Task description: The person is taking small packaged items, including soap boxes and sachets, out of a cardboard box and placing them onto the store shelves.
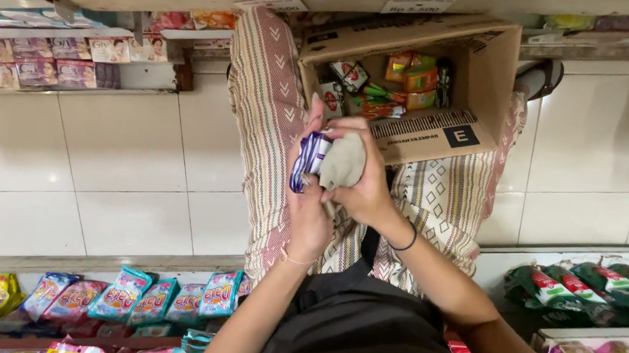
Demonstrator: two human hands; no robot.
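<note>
Left hand (pixel 310 200): it is raised in front of the body, fingers (pixel 311 131) curled and closed around a small packet, thumb side toward the camera.
Right hand (pixel 366 183): it comes over from the right, fingers (pixel 354 125) bent and closed on a grey cloth, pressing it against the packet – the two hands touch each other.
Small packet (pixel 308 159): a flat sachet in purple and white, shiny, a little crumpled; only its left edge shows between the left hand and the cloth.
Grey cloth (pixel 342 164): soft, bunched up, plain grey-beige colour; it covers the right part of the packet.
Where the packet is: in the air above the person's lap, just in front of the cardboard box, not resting on anything.
Cardboard box (pixel 438 128): brown, open on top, it sits on the patterned sarong over the knees – inside lie small packets (pixel 404 83) in red, green and orange.
Patterned sarong (pixel 259 104): striped cloth, beige with red lines.
Wrist: a thin black band (pixel 407 241) on the right wrist.
Lower shelf: teal and pink sachets (pixel 152 301) stand in a row at the bottom left.
Right shelf: green and red packets (pixel 599 287) lie side by side.
Floor (pixel 121 167): white tiles.
</note>
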